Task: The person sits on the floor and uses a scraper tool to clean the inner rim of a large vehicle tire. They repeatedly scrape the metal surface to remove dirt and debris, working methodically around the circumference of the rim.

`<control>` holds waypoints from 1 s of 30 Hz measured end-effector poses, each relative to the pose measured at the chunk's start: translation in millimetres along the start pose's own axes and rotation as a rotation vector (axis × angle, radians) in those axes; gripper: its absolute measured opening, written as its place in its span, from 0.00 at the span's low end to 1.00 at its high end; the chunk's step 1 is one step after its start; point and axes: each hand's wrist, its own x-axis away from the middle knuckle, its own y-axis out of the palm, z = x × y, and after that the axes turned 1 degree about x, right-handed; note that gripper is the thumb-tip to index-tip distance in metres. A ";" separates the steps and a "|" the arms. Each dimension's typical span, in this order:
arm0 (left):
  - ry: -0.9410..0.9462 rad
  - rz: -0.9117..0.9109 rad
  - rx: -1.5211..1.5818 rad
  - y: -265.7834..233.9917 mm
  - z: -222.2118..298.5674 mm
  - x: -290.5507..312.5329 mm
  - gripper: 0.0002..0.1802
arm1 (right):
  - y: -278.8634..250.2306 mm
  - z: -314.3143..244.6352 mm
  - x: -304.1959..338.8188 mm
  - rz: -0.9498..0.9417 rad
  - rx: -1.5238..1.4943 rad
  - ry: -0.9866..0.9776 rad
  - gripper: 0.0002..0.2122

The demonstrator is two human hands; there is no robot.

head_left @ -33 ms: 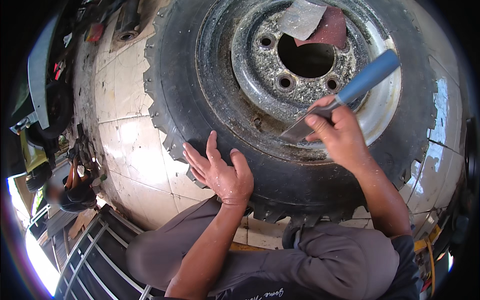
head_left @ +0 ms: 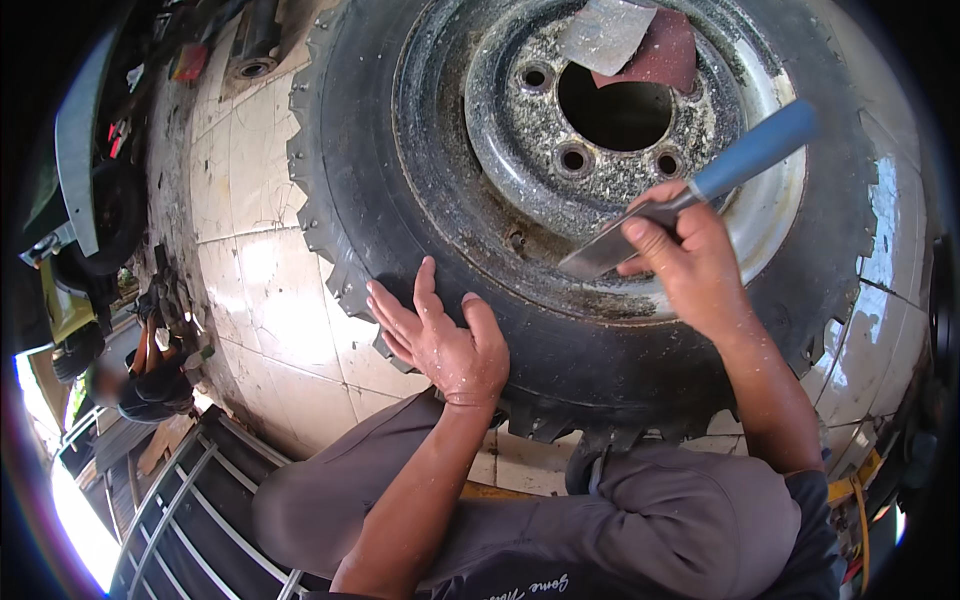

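Observation:
A large black tyre (head_left: pixel 350 190) lies flat before me around a worn steel wheel rim (head_left: pixel 500 215). The rim's paint is flaked and patchy, with bare silvery metal on its right side. My right hand (head_left: pixel 690 260) is closed on a scraper (head_left: pixel 755 150), its blue handle pointing up and right. The scraper's flat metal blade reaches down to the inner wall of the rim, at its near side. My left hand (head_left: pixel 450 345) rests with fingers spread on the tyre's near-left sidewall. Two pieces of sandpaper, one grey (head_left: pixel 608 35) and one reddish-brown (head_left: pixel 660 50), overlap on the hub.
Pale floor tiles (head_left: pixel 270 290) surround the tyre. A metal cylinder part (head_left: pixel 258 60) lies at the upper left. Another person (head_left: pixel 155 380) is at the far left, near a metal rail frame (head_left: pixel 185 490). A vehicle panel (head_left: pixel 78 170) stands at the left edge.
The scraper and my right hand have shifted slightly right, with the handle end moving farthest. My left hand has barely moved.

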 end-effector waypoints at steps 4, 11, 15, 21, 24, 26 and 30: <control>-0.013 0.003 -0.010 -2.3 -3.4 0.2 0.32 | 5.0 11.8 0.4 -0.082 0.125 0.029 0.09; -0.026 0.006 -0.014 -1.1 -3.9 -0.1 0.32 | -30.0 -5.3 6.1 -0.012 -0.087 0.226 0.12; -0.026 0.006 0.007 0.5 -5.0 0.1 0.32 | -44.2 -12.0 14.2 0.003 -0.145 0.288 0.08; -0.042 -0.009 0.000 0.8 -1.3 0.2 0.31 | -25.8 5.5 10.2 0.017 -0.199 0.272 0.05; -0.036 -0.004 -0.005 0.4 -3.5 1.4 0.31 | -23.0 5.6 7.6 -0.010 -0.193 0.287 0.05; -0.028 0.000 -0.009 -0.3 -5.6 1.0 0.32 | -23.3 5.1 6.6 0.005 -0.200 0.297 0.05; -0.022 0.002 0.014 2.0 -1.5 -0.5 0.31 | -5.9 12.5 12.7 0.065 -0.201 0.276 0.06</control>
